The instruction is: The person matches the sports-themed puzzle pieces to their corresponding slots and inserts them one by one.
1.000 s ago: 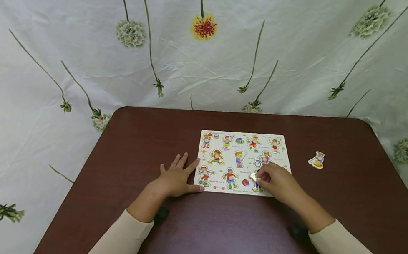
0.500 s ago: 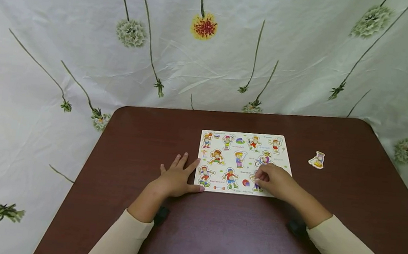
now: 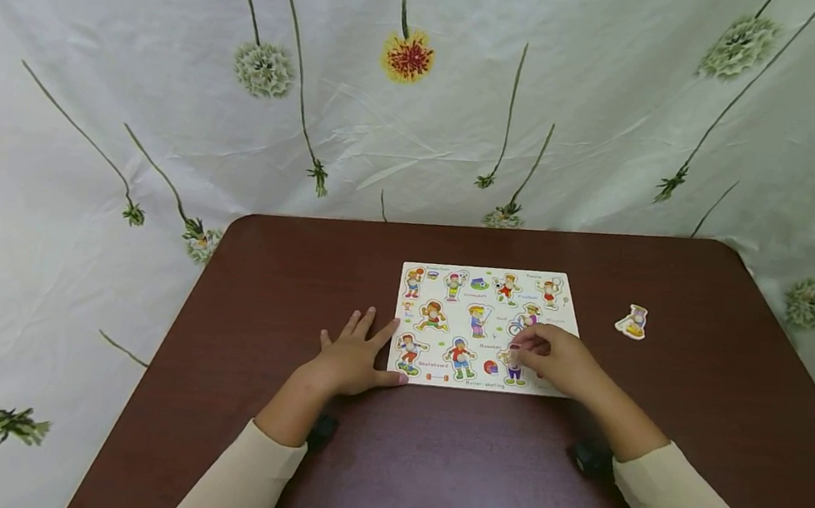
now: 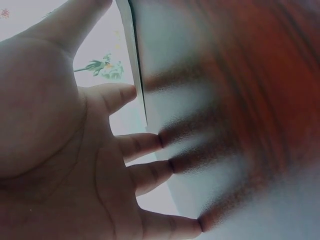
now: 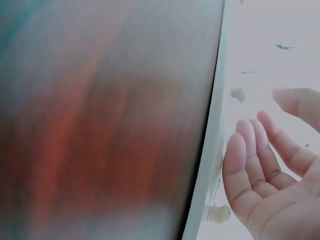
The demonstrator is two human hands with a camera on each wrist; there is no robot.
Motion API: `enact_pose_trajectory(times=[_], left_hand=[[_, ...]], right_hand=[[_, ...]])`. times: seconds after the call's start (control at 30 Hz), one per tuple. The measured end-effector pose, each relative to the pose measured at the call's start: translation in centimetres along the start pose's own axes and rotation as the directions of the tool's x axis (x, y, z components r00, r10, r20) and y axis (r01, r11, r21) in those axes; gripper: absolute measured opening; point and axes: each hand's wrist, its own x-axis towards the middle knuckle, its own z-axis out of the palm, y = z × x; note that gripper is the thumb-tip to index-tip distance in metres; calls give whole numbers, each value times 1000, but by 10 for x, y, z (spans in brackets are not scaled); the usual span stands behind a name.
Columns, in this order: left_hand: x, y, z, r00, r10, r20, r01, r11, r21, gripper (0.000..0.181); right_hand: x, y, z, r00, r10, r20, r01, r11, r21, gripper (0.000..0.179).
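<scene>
A white knob puzzle board (image 3: pixel 456 345) with several cartoon sports figures lies on the table. My left hand (image 3: pixel 350 363) is spread flat at its left side, thumb and index finger against the board's edge, other fingertips on the tabletop. Over the board's lower right is my right hand (image 3: pixel 563 362), above a baseball figure piece (image 3: pixel 515 373) that lies on the board. In the right wrist view a gap shows between the right hand's thumb and index finger, with nothing held. One loose figure piece (image 3: pixel 634 322) lies on the table to the right of the board.
The dark reddish-brown table (image 3: pixel 414 464) has rounded far corners. Behind it hangs a pale cloth (image 3: pixel 460 126) printed with flowers. A pale knob (image 5: pixel 220 214) stands up from the board near the right fingers.
The baseball figure piece, tilted in my right fingers a second ago, now lies on the board. My right thumb and index finger have parted from it. The left hand has not moved.
</scene>
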Motion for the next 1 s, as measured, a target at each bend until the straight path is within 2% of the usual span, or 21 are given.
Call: enact_pose_trajectory(times=[0.27,0.57,0.67,0.77,1.0], left_hand=[[1,0,0,1000,-2,-4,2,1000,-9,94],[1,1,0,1000,-5,-2,5,1000,-10,94],[1,1,0,1000,-5,-3,5,1000,-10,94],[0,1,0,1000,-2,-6,2,1000,-5,94],[1,1,0,1000,2,-6,-2,1000,-1,94]], right_hand=[[-2,-1,-8,993,32,-114,-25,997,67,24],[-7,0,-21,983,59,-174,-36,990,134,29],[-9,2,-27,978,49,-201,-17,988,155,30],[-10,5,-33,972,40,-232,-4,988,157,30],[-11,13,-47,957,42,-288,-17,996,89,28]])
